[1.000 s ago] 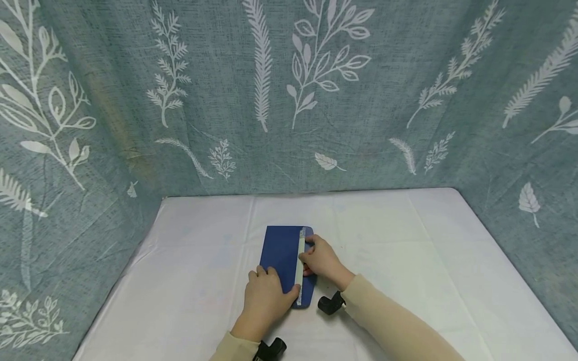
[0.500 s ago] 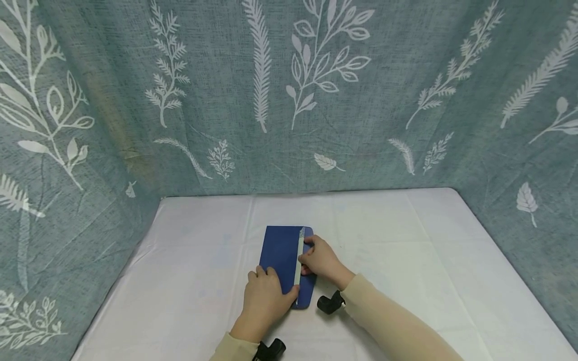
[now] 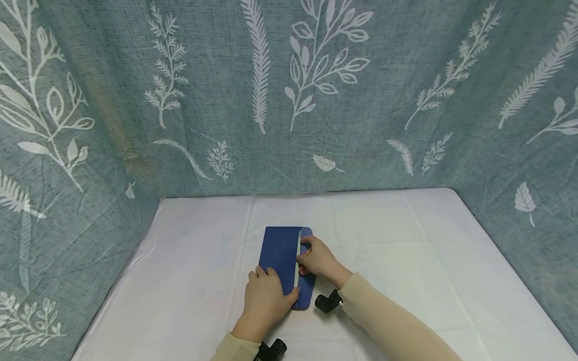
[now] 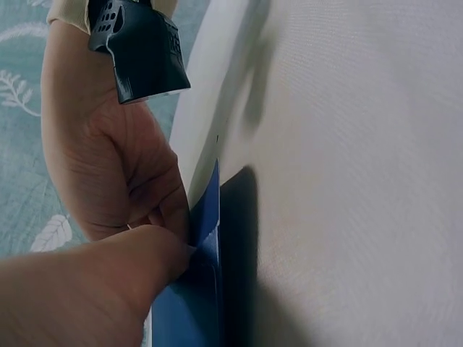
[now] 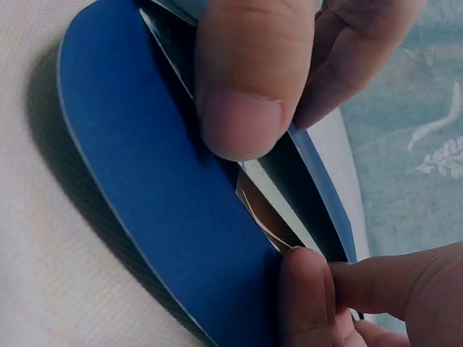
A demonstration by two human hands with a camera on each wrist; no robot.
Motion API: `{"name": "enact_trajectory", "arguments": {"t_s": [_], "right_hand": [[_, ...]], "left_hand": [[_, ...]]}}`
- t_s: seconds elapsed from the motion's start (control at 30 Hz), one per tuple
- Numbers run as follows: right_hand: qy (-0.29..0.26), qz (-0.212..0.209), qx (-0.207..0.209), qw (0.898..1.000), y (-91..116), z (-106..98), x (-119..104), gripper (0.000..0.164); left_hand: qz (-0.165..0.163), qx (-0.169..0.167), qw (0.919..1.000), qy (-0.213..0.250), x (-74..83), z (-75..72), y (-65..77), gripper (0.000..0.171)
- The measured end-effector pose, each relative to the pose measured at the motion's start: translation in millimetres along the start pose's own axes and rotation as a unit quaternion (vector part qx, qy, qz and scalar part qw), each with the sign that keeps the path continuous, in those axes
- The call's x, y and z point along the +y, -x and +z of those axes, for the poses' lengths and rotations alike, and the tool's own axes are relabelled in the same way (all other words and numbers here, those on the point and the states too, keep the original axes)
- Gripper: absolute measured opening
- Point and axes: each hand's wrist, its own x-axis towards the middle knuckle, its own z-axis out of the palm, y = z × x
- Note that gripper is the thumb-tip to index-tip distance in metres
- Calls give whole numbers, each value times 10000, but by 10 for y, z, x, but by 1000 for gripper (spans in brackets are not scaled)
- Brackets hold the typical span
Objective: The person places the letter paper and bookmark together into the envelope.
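A dark blue envelope [image 3: 277, 248] lies on the white cloth, its round-cornered flap [image 5: 155, 173] unfolded to the right. Along the fold runs a narrow pale strip [image 3: 296, 279]. My left hand [image 3: 266, 299] holds the envelope at its lower part, thumb [image 5: 246, 108] at the mouth's edge and fingers over the body. Higher on the fold, my right hand [image 3: 319, 260] pinches the mouth's edge between thumb and fingers. In the right wrist view the mouth gapes a little, showing a brownish inside [image 5: 268, 210]. Some right-hand fingertips are hidden.
A white cloth [image 3: 384, 260] covers the table. Green-grey curtains with white leaf prints [image 3: 217, 100] hang behind and at both sides. Black wrist cameras [image 3: 328, 301] sit beneath both wrists, close to the cloth.
The pale strip along the fold shows narrower than before. My right fingers have moved slightly left with the mouth's edge. The left hand stays nearly still.
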Motion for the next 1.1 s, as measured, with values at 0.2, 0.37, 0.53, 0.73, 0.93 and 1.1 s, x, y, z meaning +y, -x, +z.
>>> {"name": "enact_trajectory", "arguments": {"t_s": [0.2,0.37,0.53,0.73,0.93,1.1], "right_hand": [[-13,-4,-118,9999,4,20,1,57],[47,-40,-141,9999,3,31,-2,55],[110,-39,-143,9998,-5,33,-4,54],[229,-110,-38,9997,-37,44,-1,54],[783,-555,326,9948,-56,-31,44,51],[1282,-847,814,9848,-10,-172,126,49]], "left_hand": [[-41,127,9999,-34,4,18,15,88],[-12,136,9997,-184,10,31,19,89],[-8,94,9996,-273,14,45,8,91],[13,138,9992,-382,0,51,-23,90],[12,284,9988,-408,-21,54,-107,90],[0,178,9991,-387,-52,69,-128,95]]}}
